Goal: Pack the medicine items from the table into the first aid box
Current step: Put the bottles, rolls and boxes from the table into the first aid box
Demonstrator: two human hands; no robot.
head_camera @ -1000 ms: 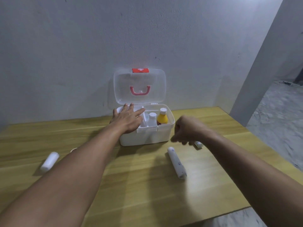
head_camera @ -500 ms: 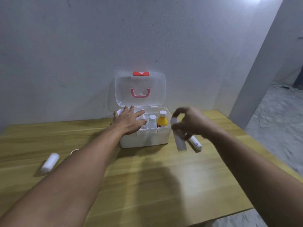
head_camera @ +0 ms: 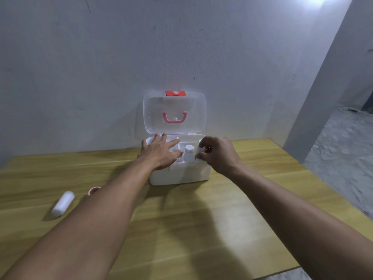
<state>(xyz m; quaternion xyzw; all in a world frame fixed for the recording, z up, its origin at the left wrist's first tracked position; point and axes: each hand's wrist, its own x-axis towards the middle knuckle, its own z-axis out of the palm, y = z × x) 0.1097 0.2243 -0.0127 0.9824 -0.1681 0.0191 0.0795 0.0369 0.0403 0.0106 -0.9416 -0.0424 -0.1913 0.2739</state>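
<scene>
The white first aid box (head_camera: 181, 176) stands at the back of the wooden table (head_camera: 181, 229), its clear lid (head_camera: 174, 112) with a pink handle upright against the wall. My left hand (head_camera: 160, 152) lies flat with spread fingers on the box's left front rim. My right hand (head_camera: 219, 155) is over the box's right side, fingers closed on white tubes (head_camera: 200, 151) held upright at the right compartment. A white bottle (head_camera: 189, 153) stands inside the box between my hands. The yellow bottle is hidden behind my right hand.
A white gauze roll (head_camera: 61, 205) lies on the table at the left. A small red-and-white round item (head_camera: 93, 190) sits beside my left forearm. The table's right edge drops to a grey floor (head_camera: 343, 150); a grey wall stands behind the box.
My right hand picked up the white tubes from the table right of the box and carried them up and left over the box's right side. My left hand stayed on the box.
</scene>
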